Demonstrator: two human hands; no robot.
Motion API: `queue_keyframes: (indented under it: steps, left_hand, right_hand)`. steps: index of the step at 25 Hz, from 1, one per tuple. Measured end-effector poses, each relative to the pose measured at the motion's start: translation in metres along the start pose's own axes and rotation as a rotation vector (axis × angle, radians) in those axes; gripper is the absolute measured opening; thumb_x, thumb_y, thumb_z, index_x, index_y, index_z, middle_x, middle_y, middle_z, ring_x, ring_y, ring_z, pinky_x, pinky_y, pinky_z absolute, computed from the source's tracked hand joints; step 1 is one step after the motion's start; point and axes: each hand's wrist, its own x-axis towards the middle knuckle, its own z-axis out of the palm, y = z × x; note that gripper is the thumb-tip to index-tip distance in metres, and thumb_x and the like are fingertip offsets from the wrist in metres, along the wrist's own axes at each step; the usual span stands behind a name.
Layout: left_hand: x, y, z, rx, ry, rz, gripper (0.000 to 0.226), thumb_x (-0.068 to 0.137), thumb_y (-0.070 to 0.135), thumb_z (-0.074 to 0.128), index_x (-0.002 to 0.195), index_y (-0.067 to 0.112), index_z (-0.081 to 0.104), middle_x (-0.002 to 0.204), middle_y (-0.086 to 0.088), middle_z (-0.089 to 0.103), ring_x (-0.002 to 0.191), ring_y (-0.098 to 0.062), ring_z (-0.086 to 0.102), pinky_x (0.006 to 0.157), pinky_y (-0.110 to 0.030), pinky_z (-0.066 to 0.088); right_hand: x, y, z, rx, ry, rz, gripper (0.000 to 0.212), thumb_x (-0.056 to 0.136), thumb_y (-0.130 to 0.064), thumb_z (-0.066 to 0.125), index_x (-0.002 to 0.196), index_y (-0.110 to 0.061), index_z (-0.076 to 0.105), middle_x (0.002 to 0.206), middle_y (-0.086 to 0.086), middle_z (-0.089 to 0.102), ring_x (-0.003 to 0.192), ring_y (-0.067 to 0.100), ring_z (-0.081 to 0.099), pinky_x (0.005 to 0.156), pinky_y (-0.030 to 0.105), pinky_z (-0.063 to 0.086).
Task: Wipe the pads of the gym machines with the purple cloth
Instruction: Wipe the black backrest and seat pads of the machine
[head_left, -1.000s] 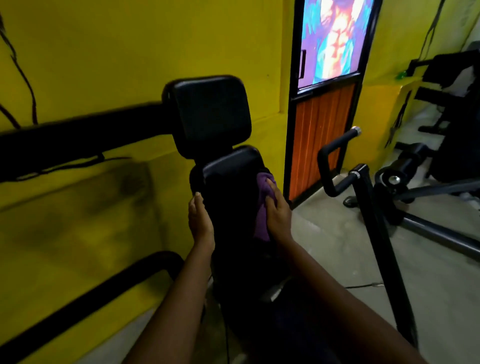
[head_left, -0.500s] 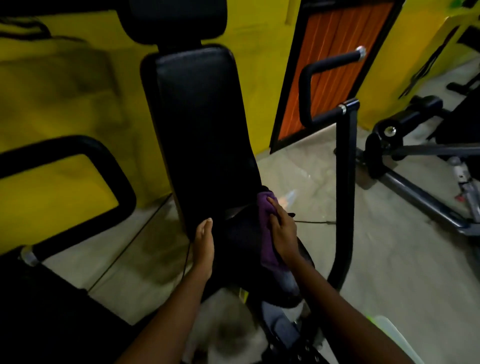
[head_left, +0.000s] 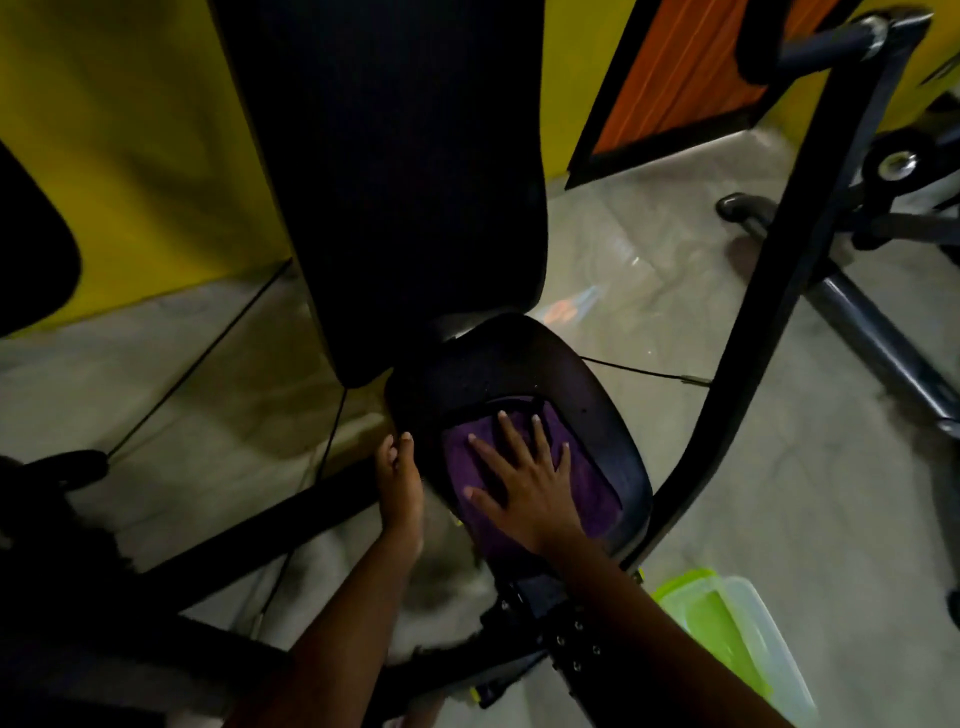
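Note:
A purple cloth (head_left: 587, 475) lies spread on the black seat pad (head_left: 519, 364) of a gym machine. My right hand (head_left: 524, 478) presses flat on the cloth with its fingers spread. My left hand (head_left: 399, 480) rests against the seat pad's left edge, fingers fairly straight. The tall black back pad (head_left: 395, 156) rises just behind the seat.
A black curved handle bar (head_left: 769, 249) stands right of the seat. A clear plastic tub with a green lid (head_left: 727, 634) sits on the concrete floor at lower right. Yellow wall and an orange door panel (head_left: 685, 67) are behind; another machine's frame (head_left: 883, 332) is at right.
The view has tilted down from the back pad to the seat. My right hand moved the cloth from the back pad's right side down onto the seat and now lies flat on it.

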Motion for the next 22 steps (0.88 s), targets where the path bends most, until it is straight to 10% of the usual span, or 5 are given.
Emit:
queue_keyframes:
  steps: [8, 13, 22]
  left_hand:
    - [0.068, -0.039, 0.032, -0.401, -0.025, -0.231, 0.096, 0.066, 0.089, 0.038, 0.142, 0.031, 0.038, 0.148, 0.001, 0.041, 0.132, -0.021, 0.043, 0.111, -0.048, 0.033]
    - [0.063, -0.029, 0.052, -0.387, 0.171, -0.147, 0.100, 0.062, 0.085, 0.034, 0.140, 0.023, 0.044, 0.144, -0.001, 0.046, 0.131, -0.022, 0.045, 0.113, -0.045, 0.031]
    - [0.055, -0.024, 0.061, 0.024, 0.364, -0.041, 0.060, 0.095, 0.054, 0.031, 0.144, 0.019, 0.034, 0.144, -0.014, 0.044, 0.125, -0.037, 0.046, 0.101, -0.045, 0.037]
  right_hand:
    - [0.046, -0.010, 0.022, -0.235, 0.064, -0.193, 0.062, 0.082, -0.063, 0.033, 0.140, -0.043, 0.031, 0.153, -0.001, 0.028, 0.137, 0.043, 0.026, 0.100, 0.070, 0.026]
    - [0.118, -0.012, 0.018, -0.184, -0.055, -0.358, 0.064, 0.080, -0.057, 0.015, 0.143, -0.048, 0.017, 0.158, -0.007, 0.008, 0.144, 0.036, 0.002, 0.106, 0.066, 0.008]
    - [0.171, 0.031, -0.006, -0.046, 0.038, -0.134, 0.072, 0.070, -0.055, 0.014, 0.137, -0.045, 0.038, 0.155, -0.008, 0.022, 0.142, 0.032, 0.017, 0.112, 0.052, 0.020]
